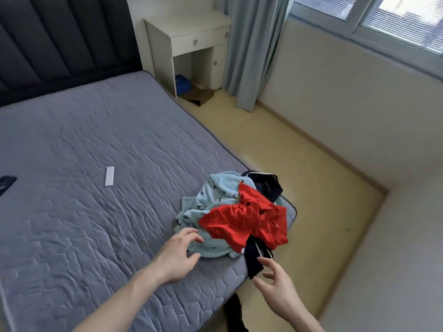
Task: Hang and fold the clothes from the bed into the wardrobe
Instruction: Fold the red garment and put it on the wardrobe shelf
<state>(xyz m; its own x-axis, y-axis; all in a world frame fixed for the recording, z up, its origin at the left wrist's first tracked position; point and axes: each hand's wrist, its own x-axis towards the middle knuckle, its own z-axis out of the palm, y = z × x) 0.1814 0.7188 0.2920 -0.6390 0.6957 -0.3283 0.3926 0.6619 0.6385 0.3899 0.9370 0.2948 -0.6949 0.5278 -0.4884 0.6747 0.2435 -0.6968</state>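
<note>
At the bed's (96, 144) near right corner lies the pile of clothes: a pale blue printed garment (211, 202) underneath, a red garment (242, 221) across its top, and a dark navy garment (257, 259) with white piping trailing over the mattress edge. No wardrobe is in view. Further left on the grey quilted cover sit a dark object (6, 184) at the frame's edge and a small white strip (109, 176), both well apart from the pile. The step in hand looks like picking the first piece; lifting the red one alone, from its upper edge, would likely keep the others from dragging off the corner. The left hand (178, 257) is spread, fingertips at the blue fabric's near edge, holding nothing. The right hand (279, 281) is likewise open, fingers loosely fanned just beside the navy hem, gripping nothing.
</note>
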